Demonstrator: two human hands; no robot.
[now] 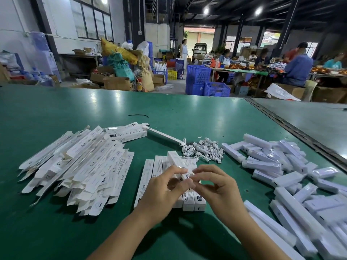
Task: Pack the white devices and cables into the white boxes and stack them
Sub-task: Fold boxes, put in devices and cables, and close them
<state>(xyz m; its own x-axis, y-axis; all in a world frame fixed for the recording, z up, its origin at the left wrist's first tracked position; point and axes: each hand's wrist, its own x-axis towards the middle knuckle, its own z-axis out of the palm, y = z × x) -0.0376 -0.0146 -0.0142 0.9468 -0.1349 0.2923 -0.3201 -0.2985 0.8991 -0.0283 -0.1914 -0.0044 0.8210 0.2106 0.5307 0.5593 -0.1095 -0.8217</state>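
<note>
A long white box is held over the green table, its far end pointing away from me. My left hand grips its near end from the left, and my right hand pinches the same end from the right. Beneath them lies a row of packed white boxes, side by side. A heap of flat unfolded boxes spreads on the left. White cables are bunched behind the hands. White bar-shaped devices in clear wrap are piled on the right.
One assembled box and a long white strip lie behind the flat heap. A black cable tie rests farther back. A seam divides this table from the one to the right. People work at distant tables, beside blue crates.
</note>
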